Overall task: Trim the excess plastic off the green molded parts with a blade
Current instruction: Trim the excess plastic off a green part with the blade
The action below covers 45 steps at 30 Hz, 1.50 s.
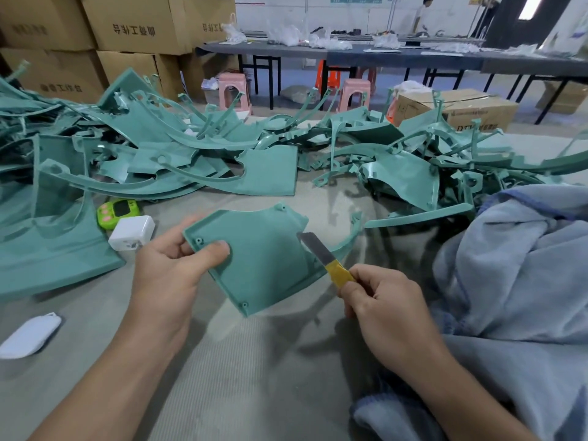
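Mid-trim, one piece in hand: left hand grip pinched on the corner of a green molded part just above the worktop, right hand grip clamped on the yellow-handled blade, its tip at that part's right side; beyond, a heap of green parts, trimmed or not unclear, so probably much left.

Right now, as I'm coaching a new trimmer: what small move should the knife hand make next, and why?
Probably draw the blade along the curved right edge of the green part. The right hand pinches the yellow handle with the blade tip at that edge, and the left hand grips the part's left corner.
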### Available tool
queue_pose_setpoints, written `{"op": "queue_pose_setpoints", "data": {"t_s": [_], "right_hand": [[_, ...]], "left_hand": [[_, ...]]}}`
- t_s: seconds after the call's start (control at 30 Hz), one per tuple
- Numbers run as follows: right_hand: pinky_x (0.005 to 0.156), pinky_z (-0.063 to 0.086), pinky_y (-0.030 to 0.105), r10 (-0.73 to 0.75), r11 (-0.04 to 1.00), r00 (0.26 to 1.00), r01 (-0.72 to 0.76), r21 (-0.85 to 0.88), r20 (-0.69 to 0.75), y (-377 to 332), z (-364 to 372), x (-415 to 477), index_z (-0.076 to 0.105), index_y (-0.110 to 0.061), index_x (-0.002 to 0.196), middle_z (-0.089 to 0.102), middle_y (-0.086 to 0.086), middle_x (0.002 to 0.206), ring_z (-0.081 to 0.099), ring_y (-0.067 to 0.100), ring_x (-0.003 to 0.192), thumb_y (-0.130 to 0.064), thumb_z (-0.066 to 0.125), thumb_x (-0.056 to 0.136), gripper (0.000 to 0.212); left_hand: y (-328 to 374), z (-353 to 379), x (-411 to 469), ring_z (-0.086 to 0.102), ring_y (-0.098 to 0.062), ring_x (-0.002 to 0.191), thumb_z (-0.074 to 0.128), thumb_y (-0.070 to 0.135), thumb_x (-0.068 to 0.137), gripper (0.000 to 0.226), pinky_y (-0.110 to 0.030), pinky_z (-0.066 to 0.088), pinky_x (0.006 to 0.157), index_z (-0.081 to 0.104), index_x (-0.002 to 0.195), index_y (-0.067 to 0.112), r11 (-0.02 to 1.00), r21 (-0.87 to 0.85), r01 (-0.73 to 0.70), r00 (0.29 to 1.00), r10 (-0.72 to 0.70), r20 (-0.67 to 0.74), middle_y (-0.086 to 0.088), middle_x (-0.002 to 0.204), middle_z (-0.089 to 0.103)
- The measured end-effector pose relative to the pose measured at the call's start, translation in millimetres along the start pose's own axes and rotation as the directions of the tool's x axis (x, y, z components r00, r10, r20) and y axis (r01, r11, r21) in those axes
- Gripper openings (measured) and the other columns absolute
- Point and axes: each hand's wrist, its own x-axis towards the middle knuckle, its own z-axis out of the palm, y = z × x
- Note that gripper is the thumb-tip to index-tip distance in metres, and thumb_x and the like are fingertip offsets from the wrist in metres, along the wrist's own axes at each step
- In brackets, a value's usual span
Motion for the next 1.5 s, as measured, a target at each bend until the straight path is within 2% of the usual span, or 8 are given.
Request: {"op": "queue_pose_setpoints", "data": {"t_s": [0.23, 0.4, 0.6, 0.73, 1.07, 1.17, 1.3, 1.5], "right_hand": [[0.046, 0.036, 0.026, -0.076, 0.978, 0.997, 0.073, 0.194, 0.007, -1, 0, 1, 0.067, -0.022, 0.075, 0.058, 0.005, 0.057, 0.043, 0.005, 0.048, -0.025, 0.059, 0.099, 0.026], [0.05, 0.037, 0.032, -0.03, 0.928, 0.991, 0.077, 0.364, -0.133, 9, -2, 6, 0.068, -0.022, 0.08, 0.061, 0.005, 0.06, 0.045, 0.013, 0.05, -0.02, 0.055, 0.101, 0.025], [0.05, 0.042, 0.028, -0.055, 0.976, 0.998, 0.052, 0.213, 0.008, 9, 3, 3, 0.066, -0.026, 0.076, 0.066, 0.001, 0.064, 0.051, 0.008, 0.052, -0.024, 0.055, 0.102, 0.028], [0.051, 0.042, 0.033, -0.037, 0.966, 0.999, 0.035, 0.257, 0.003, 7, 1, 3, 0.066, -0.026, 0.076, 0.066, 0.002, 0.064, 0.05, 0.01, 0.051, -0.021, 0.055, 0.102, 0.029], [0.045, 0.032, 0.025, -0.099, 0.904, 0.978, 0.165, 0.394, -0.181, -4, -6, -4, 0.061, -0.015, 0.068, 0.058, 0.008, 0.056, 0.04, 0.01, 0.046, -0.039, 0.055, 0.088, 0.032], [0.047, 0.03, 0.028, -0.154, 0.893, 0.978, 0.198, 0.403, -0.141, -5, -5, -6, 0.059, -0.013, 0.068, 0.054, 0.008, 0.056, 0.039, 0.012, 0.047, -0.041, 0.055, 0.09, 0.035], [0.051, 0.04, 0.028, -0.138, 0.983, 0.99, 0.132, 0.127, 0.033, -3, 4, -4, 0.058, -0.019, 0.069, 0.061, -0.002, 0.061, 0.051, 0.009, 0.054, -0.032, 0.055, 0.1, 0.034], [0.044, 0.032, 0.017, -0.086, 0.985, 0.988, 0.103, 0.14, -0.125, -1, 1, -3, 0.055, -0.015, 0.065, 0.052, -0.004, 0.051, 0.043, 0.006, 0.046, -0.026, 0.056, 0.101, 0.037]], "left_hand": [[18, 0, -9, 0.069, 0.0, 0.077, 0.076, 0.01, 0.077, 0.036, -0.009, 0.05, 0.071, 0.077, 0.09, 0.044, 0.817, 0.453, -0.356, 0.922, 0.387, 0.027, 0.019, 0.088, 0.076], [1, 4, -20, 0.069, 0.0, 0.104, 0.073, -0.006, 0.082, 0.044, -0.018, 0.051, 0.094, 0.07, 0.087, 0.037, 0.726, 0.598, -0.34, 0.93, 0.353, 0.101, 0.024, 0.104, 0.074], [3, 13, -25, 0.057, -0.031, 0.13, 0.068, -0.004, 0.054, 0.036, -0.043, 0.034, 0.114, 0.076, 0.085, 0.015, 0.092, 0.891, -0.445, 0.856, 0.337, 0.393, -0.013, 0.135, 0.065], [-1, 33, -38, 0.072, -0.029, 0.102, 0.077, 0.002, 0.056, 0.042, -0.044, 0.055, 0.092, 0.076, 0.097, 0.01, -0.032, 0.907, -0.42, 0.901, 0.106, 0.421, -0.011, 0.111, 0.076], [-4, 19, -30, 0.05, 0.032, 0.095, 0.067, 0.014, 0.094, 0.037, 0.012, 0.027, 0.079, 0.071, 0.127, 0.032, 0.581, 0.745, -0.327, 0.942, 0.263, 0.209, 0.038, 0.103, 0.066], [-12, 21, -29, 0.046, 0.036, 0.101, 0.072, 0.008, 0.091, 0.041, 0.009, 0.029, 0.088, 0.074, 0.119, 0.038, 0.605, 0.718, -0.344, 0.937, 0.174, 0.303, 0.056, 0.099, 0.053], [-25, 25, -23, 0.043, 0.026, 0.116, 0.074, -0.007, 0.081, 0.054, 0.005, 0.024, 0.102, 0.076, 0.115, 0.034, 0.59, 0.71, -0.386, 0.909, 0.111, 0.402, 0.027, 0.121, 0.062], [-25, 23, -21, 0.049, 0.013, 0.123, 0.072, -0.004, 0.085, 0.054, 0.002, 0.025, 0.106, 0.074, 0.116, 0.04, 0.622, 0.705, -0.341, 0.924, 0.084, 0.373, 0.026, 0.124, 0.064]]}}
